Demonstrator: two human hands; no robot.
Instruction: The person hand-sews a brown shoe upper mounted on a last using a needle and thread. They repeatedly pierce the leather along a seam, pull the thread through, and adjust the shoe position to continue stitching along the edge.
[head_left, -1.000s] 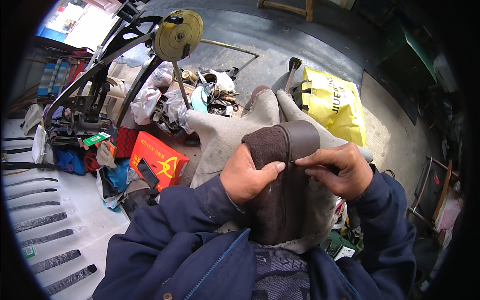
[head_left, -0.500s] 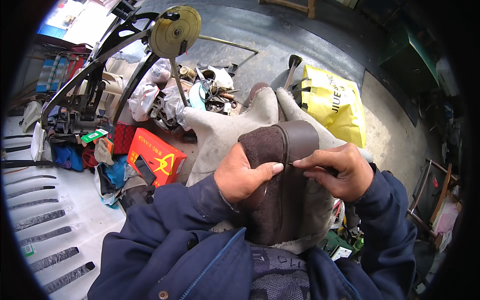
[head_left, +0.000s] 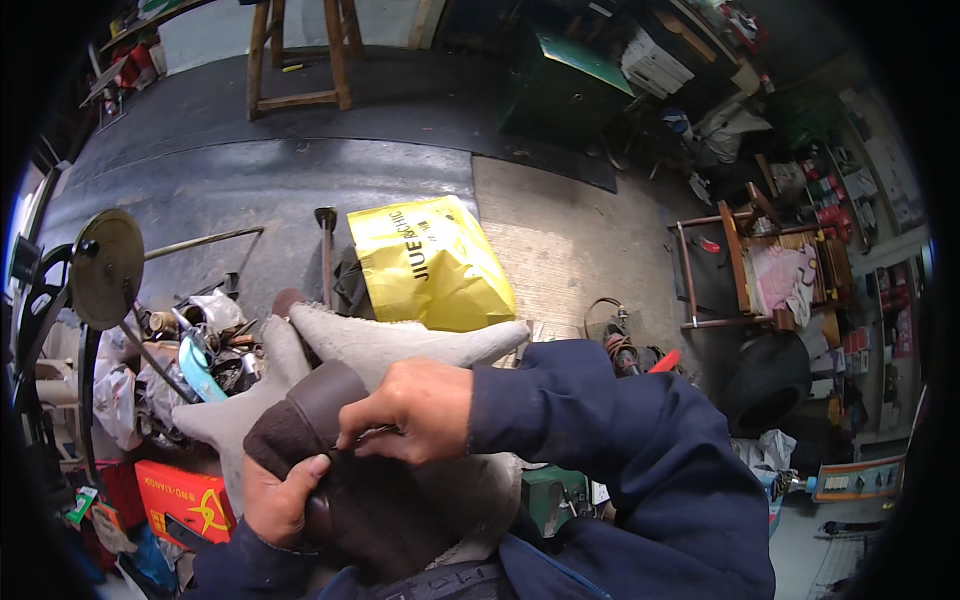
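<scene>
My left hand (head_left: 284,493) grips a dark brown boot (head_left: 298,418) with a fuzzy panel and a smooth leather part, its thumb lying near the seam. My right hand (head_left: 408,408) is closed in a pinch at that seam, on a small thin item too small to identify. The boot rests over a pale grey padded cloth (head_left: 231,428) spread across my lap, with several long flaps reaching forward.
A machine with a round wheel (head_left: 108,268), tool clutter (head_left: 205,355) and a red box (head_left: 183,500) are at left. Ahead lie a yellow bag (head_left: 450,270), a wooden stool (head_left: 300,102) and a green cabinet (head_left: 555,95). A wooden chair (head_left: 740,265) and tyre (head_left: 765,385) stand right.
The head view has swung to the right and upward, shifting the machine and clutter left. Both hands remain on the boot, now lower and further left in the picture, the right one still pinched.
</scene>
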